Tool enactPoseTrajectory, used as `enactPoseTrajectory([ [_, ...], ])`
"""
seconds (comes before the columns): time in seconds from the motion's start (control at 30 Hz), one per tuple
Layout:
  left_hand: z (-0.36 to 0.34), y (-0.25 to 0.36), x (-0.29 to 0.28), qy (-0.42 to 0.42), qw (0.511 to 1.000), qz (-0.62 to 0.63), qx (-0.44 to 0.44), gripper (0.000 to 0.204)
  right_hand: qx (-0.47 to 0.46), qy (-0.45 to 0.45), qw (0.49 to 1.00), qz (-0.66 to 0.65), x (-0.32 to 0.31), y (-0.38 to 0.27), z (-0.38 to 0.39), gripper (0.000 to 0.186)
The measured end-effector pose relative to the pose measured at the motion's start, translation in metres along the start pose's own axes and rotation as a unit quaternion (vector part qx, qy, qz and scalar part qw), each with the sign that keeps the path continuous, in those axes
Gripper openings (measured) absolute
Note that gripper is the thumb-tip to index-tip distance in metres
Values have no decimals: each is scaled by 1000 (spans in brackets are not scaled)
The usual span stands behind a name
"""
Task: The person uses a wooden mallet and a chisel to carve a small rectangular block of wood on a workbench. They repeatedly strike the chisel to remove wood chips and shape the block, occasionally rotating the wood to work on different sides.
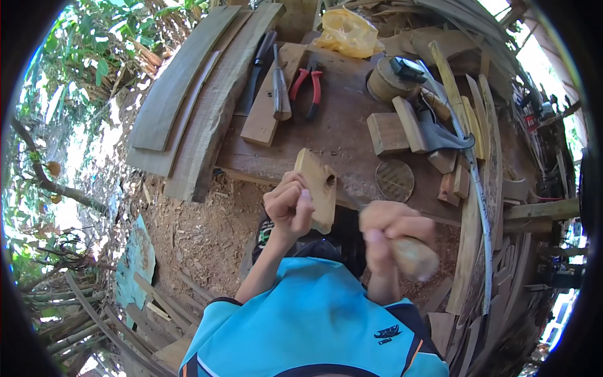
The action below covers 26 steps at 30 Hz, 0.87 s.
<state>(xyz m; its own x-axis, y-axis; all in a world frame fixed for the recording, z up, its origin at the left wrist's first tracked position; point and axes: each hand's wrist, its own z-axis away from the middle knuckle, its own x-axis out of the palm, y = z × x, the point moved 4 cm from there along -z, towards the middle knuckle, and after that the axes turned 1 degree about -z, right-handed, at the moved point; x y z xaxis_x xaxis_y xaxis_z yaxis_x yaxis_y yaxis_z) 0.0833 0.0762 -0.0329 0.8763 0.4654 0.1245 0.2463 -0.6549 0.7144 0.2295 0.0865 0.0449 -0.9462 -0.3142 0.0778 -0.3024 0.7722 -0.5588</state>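
My left hand (289, 204) is closed round the edge of a small pale wooden block (319, 191), held up at the near edge of the bench. A dark hole goes into the block near its right side. To the right of it, apart from the block, my right hand (391, 227) grips a thick, rounded wooden handle (417, 259). Motion blurs this hand, and the far end of what it holds cannot be made out. A round wooden disc (395, 180) lies on the bench just beyond my right hand.
On the bench (339, 122) lie red-handled pliers (308, 88), a wooden-handled tool (280, 94) on a plank, and a dark-handled blade (259, 66). A yellow plastic bag (348, 32), a round wooden piece (386, 81) and several offcuts (387, 133) stand beyond. Long boards (210, 113) lean at left.
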Motion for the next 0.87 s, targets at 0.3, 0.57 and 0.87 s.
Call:
enactPoseTrajectory([
  [0.3,-1,6,5,-3,999,-26,24,24,149,33,988,-12,-12,0,5,29],
  [0.57,0,1,3,-22,998,-57,7,22,13,-28,997,-64,-4,11,-2,26],
  [0.87,-3,2,-3,-7,998,-67,-15,19,-112,-18,987,-111,-9,-40,-39,23],
])
